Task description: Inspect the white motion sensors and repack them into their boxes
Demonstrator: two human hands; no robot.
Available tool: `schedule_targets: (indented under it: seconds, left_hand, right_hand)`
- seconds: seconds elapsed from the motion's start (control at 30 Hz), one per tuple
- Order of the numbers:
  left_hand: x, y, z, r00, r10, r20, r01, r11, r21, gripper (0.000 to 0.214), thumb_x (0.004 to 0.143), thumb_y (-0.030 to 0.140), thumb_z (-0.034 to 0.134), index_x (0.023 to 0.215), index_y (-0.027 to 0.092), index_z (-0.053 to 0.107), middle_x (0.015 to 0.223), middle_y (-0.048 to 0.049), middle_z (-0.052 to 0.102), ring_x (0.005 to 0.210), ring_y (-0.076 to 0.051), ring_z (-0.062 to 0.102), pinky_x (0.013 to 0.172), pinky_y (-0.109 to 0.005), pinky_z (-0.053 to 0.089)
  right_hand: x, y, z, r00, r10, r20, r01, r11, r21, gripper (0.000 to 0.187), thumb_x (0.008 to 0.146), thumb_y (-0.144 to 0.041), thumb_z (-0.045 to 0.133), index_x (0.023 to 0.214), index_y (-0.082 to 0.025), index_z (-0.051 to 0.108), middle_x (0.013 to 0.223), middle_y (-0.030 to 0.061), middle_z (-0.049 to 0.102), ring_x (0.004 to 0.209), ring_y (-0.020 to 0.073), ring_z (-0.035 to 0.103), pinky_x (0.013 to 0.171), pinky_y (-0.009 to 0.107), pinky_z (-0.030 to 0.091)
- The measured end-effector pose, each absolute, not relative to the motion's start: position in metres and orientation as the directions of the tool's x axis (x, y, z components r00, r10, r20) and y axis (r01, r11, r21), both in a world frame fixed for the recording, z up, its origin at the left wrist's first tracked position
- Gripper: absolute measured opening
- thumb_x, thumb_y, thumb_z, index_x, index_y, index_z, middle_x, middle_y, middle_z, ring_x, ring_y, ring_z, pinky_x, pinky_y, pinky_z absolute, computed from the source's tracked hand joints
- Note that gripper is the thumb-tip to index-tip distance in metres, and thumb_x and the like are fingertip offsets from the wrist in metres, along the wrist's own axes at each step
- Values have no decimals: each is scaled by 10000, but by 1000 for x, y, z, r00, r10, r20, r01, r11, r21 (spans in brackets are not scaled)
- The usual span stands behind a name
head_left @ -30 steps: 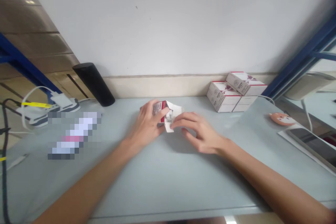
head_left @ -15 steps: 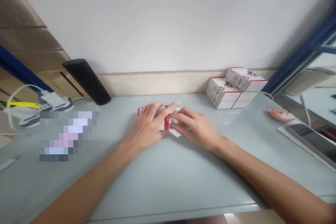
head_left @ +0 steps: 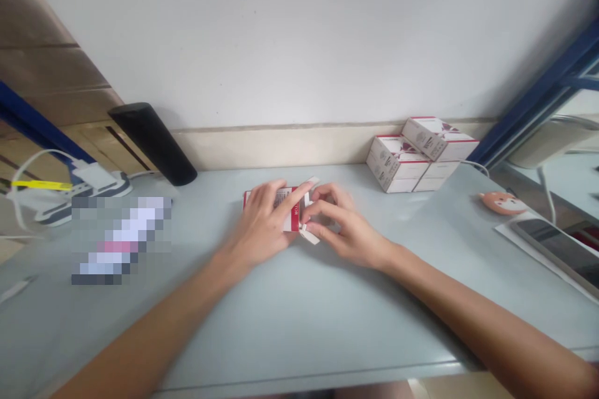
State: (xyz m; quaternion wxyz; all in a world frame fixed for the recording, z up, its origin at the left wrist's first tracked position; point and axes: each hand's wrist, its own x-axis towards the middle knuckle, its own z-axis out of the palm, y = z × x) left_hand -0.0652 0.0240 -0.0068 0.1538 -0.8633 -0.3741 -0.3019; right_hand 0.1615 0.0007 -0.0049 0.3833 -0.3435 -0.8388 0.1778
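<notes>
A small red-and-white carton [head_left: 294, 211] lies on its side on the pale grey table [head_left: 290, 318], its open end facing right with white flaps showing. My left hand [head_left: 264, 224] lies over the carton and grips it, fingers stretched along its top. My right hand [head_left: 344, 224] is at the open end, its fingers curled and pinching at a white flap; what sits inside the carton is hidden.
Three matching white-and-red boxes [head_left: 418, 156] are stacked against the wall at the back right. A black cylinder [head_left: 152, 143] leans at the back left beside a white charger and cables [head_left: 79, 184]. An orange round object [head_left: 503, 203] and a tablet [head_left: 556, 249] lie at the right.
The carton has gone from tilted up in my left hand to lying flat on the table. My right hand's fingers have moved in and curled at its open flaps.
</notes>
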Motion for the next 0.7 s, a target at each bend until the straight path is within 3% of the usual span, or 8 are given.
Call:
schedule_targets:
  seconds: [0.17, 0.43, 0.57, 0.7]
  left_hand:
    - [-65, 24, -7, 489, 578, 653, 757, -654, 11, 739, 902, 424, 753, 1568, 395, 432, 1277, -95, 518, 1146, -294, 592, 1037, -464, 491]
    - [-70, 30, 0, 424, 653, 627, 797, -598, 84, 835, 835, 318, 802, 1573, 357, 414, 1302, -104, 515, 1131, -300, 624, 1009, -467, 533]
    - [-74, 33, 5, 359, 709, 606, 816, -555, 165, 853, 821, 255, 780, 1577, 357, 399, 1322, -92, 506, 1122, -281, 629, 1020, -451, 533]
    - [-74, 33, 3, 342, 711, 614, 816, -549, 181, 845, 817, 259, 785, 1569, 355, 412, 1334, -92, 506, 1123, -284, 621, 1011, -452, 529]
  right_hand:
    - [161, 1, -4, -412, 704, 578, 462, 709, -533, 50, 1045, -267, 574, 1089, -269, 599, 1290, 95, 595, 1269, 262, 555, 1088, 480, 391]
    - [176, 18, 8, -244, 740, 627, 381, 667, -640, 66, 1057, -296, 519, 1086, -246, 551, 1088, 64, 637, 1007, 206, 608, 956, 383, 483]
    - [206, 35, 13, -181, 864, 471, 567, 483, -668, 151, 1042, -375, 528, 1016, -235, 575, 1028, 57, 671, 946, 214, 637, 869, 364, 508]
    - [240, 50, 3, -215, 944, 251, 800, 318, -509, 144, 997, -316, 543, 955, -219, 642, 990, 78, 690, 882, 235, 654, 791, 370, 515]
